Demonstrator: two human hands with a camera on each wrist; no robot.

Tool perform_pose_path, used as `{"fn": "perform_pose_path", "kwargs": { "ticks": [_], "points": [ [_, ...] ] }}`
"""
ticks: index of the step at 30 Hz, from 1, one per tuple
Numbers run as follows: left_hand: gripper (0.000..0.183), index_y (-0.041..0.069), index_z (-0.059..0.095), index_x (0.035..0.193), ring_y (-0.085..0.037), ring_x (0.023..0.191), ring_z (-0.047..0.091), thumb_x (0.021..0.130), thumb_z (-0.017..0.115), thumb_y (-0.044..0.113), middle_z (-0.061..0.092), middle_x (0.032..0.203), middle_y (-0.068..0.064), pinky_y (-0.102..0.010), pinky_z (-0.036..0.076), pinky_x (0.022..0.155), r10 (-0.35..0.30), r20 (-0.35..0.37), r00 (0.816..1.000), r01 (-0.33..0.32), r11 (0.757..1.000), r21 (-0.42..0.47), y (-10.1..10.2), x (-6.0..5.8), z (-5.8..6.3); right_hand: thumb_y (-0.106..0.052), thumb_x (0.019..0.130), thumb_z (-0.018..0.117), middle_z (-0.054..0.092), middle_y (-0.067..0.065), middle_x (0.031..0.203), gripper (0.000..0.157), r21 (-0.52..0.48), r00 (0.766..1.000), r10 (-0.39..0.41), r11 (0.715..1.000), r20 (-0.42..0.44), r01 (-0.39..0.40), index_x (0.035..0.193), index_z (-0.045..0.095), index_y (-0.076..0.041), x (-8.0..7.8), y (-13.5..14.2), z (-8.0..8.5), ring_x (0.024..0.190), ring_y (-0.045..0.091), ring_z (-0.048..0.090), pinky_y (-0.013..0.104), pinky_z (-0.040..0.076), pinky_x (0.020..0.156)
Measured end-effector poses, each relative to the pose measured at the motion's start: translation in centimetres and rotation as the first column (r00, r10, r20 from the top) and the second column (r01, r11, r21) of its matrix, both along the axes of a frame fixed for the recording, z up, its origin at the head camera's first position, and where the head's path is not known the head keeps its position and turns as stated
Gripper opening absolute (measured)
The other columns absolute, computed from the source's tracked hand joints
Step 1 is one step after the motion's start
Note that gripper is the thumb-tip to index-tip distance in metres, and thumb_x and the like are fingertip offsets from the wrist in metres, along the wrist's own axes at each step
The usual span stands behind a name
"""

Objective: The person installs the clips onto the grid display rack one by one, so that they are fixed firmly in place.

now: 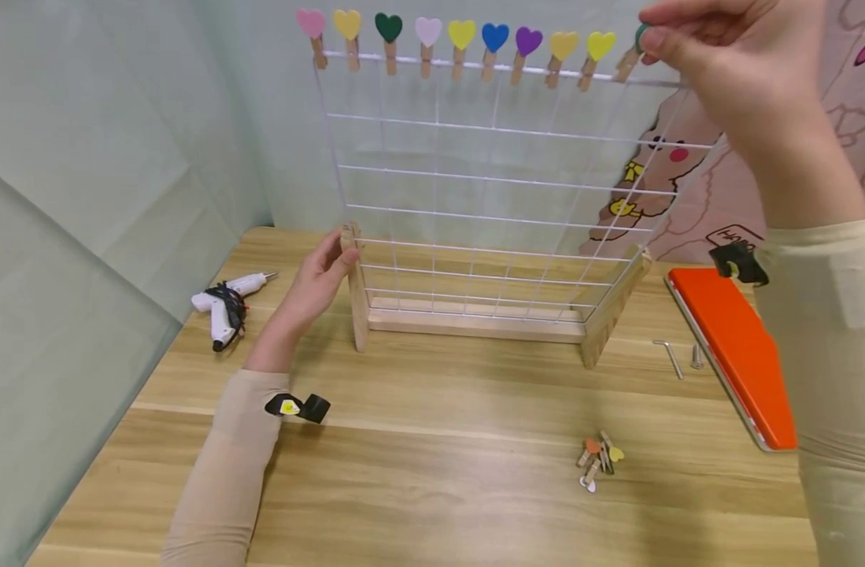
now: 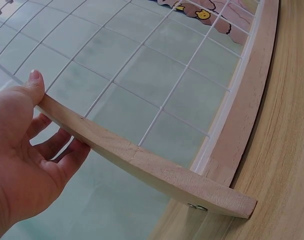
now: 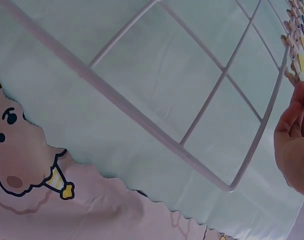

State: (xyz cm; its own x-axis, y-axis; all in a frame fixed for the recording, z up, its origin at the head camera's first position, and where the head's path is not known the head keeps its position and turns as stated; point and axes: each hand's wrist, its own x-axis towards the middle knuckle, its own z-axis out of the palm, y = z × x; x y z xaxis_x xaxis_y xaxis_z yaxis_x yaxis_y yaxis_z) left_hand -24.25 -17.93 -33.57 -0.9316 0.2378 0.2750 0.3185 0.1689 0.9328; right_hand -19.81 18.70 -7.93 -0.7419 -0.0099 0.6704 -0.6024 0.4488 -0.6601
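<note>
A white wire grid stands upright in a wooden base with side posts. Along its top bar sits a row of heart clothespins, among them a blue one. My right hand pinches a green-heart clothespin at the right end of that bar; the fingers partly cover its heart. In the right wrist view, the right hand is at the frame's edge beside the row. My left hand grips the left wooden post, thumb on one side and fingers on the other.
Several loose heart clothespins lie in a pile on the table. Right of the rack are a hex key, a screw and an orange flat case. A glue gun with its cord wrapped lies at the left.
</note>
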Motion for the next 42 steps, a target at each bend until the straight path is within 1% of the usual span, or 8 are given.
{"fn": "perform_pose_path", "kwargs": {
  "ticks": [10, 14, 17, 22, 25, 32, 37, 42],
  "points": [
    [0.053, 0.018, 0.028, 0.136, -0.018, 0.117, 0.037, 0.089, 0.045, 0.035, 0.04, 0.13, -0.011, -0.037, 0.029, 0.098, -0.005, 0.002, 1.0, 0.005, 1.0, 0.007, -0.1, 0.0, 0.0, -0.012, 0.074, 0.066, 0.066, 0.004, 0.084, 0.014, 0.146, 0.998, -0.055, 0.988, 0.001, 0.054, 0.084, 0.069, -0.004, 0.1, -0.3, -0.3, 0.071, 0.009, 0.06, 0.011, 0.044, 0.063],
    [0.055, 0.018, 0.026, 0.137, -0.018, 0.117, 0.038, 0.088, 0.045, 0.035, 0.04, 0.13, -0.012, -0.037, 0.029, 0.098, -0.001, 0.012, 1.0, 0.001, 1.0, 0.002, 0.0, 0.1, 0.1, -0.016, 0.078, 0.062, 0.065, 0.001, 0.089, 0.017, 0.29, 0.982, -0.105, 0.946, -0.155, 0.147, 0.092, 0.068, -0.009, 0.3, -0.3, -1.0, 0.074, 0.004, 0.058, 0.011, 0.044, 0.068],
    [0.057, 0.017, 0.024, 0.138, -0.019, 0.118, 0.037, 0.089, 0.045, 0.036, 0.039, 0.131, -0.012, -0.038, 0.029, 0.098, 0.003, 0.017, 1.0, -0.003, 1.0, -0.007, 0.0, 0.0, 0.2, -0.018, 0.081, 0.06, 0.063, -0.002, 0.096, 0.022, 0.381, 0.937, -0.104, 0.894, -0.332, 0.235, 0.1, 0.066, -0.012, 0.7, 0.0, -1.7, 0.077, -0.002, 0.056, 0.011, 0.044, 0.073],
    [0.058, 0.016, 0.023, 0.138, -0.018, 0.119, 0.036, 0.088, 0.044, 0.037, 0.038, 0.133, -0.012, -0.037, 0.029, 0.099, 0.011, 0.015, 1.0, -0.011, 1.0, -0.013, 0.0, 0.0, 0.1, -0.009, 0.076, 0.066, 0.064, 0.004, 0.092, 0.019, 0.381, 0.885, -0.049, 0.891, -0.462, 0.249, 0.095, 0.067, -0.005, 2.2, 1.0, -4.3, 0.077, -0.004, 0.053, 0.012, 0.042, 0.073],
    [0.056, 0.017, 0.025, 0.137, -0.018, 0.117, 0.038, 0.088, 0.045, 0.036, 0.039, 0.131, -0.012, -0.037, 0.03, 0.098, 0.008, 0.009, 1.0, -0.008, 1.0, -0.007, 0.1, -0.1, 0.1, 0.003, 0.068, 0.07, 0.065, 0.011, 0.085, 0.022, 0.461, 0.917, 0.057, 0.875, -0.395, 0.145, 0.089, 0.067, 0.0, 3.6, 2.1, -8.0, 0.078, -0.001, 0.052, 0.011, 0.04, 0.07],
    [0.055, 0.016, 0.026, 0.137, -0.019, 0.115, 0.039, 0.089, 0.045, 0.034, 0.041, 0.129, -0.013, -0.037, 0.029, 0.098, 0.013, 0.007, 1.0, -0.013, 1.0, 0.0, 0.1, -0.2, 0.1, 0.002, 0.066, 0.071, 0.063, -0.006, 0.078, 0.03, 0.636, 0.981, 0.194, 0.758, -0.006, -0.146, 0.092, 0.066, -0.011, 6.3, 4.8, -20.5, 0.071, 0.001, 0.054, 0.014, 0.044, 0.065],
    [0.055, 0.016, 0.026, 0.137, -0.019, 0.115, 0.039, 0.089, 0.045, 0.034, 0.042, 0.128, -0.014, -0.037, 0.029, 0.098, 0.005, 0.007, 1.0, -0.005, 1.0, 0.001, 0.1, -0.3, 0.1, -0.008, 0.074, 0.067, 0.064, -0.008, 0.083, 0.016, 0.644, 0.934, 0.198, 0.68, 0.298, -0.35, 0.088, 0.067, -0.015, 8.7, 5.8, -26.9, 0.074, 0.002, 0.056, 0.02, 0.047, 0.062],
    [0.055, 0.015, 0.025, 0.137, -0.02, 0.117, 0.038, 0.089, 0.045, 0.032, 0.039, 0.13, -0.015, -0.038, 0.028, 0.099, 0.004, 0.007, 1.0, -0.004, 1.0, 0.011, 0.2, -0.3, 0.0, -0.025, 0.079, 0.063, 0.062, -0.01, 0.094, 0.017, 0.662, 0.875, 0.197, 0.586, 0.443, -0.467, 0.095, 0.066, -0.019, 10.4, 6.7, -29.0, 0.085, 0.007, 0.056, 0.031, 0.048, 0.073]
  ]
}}
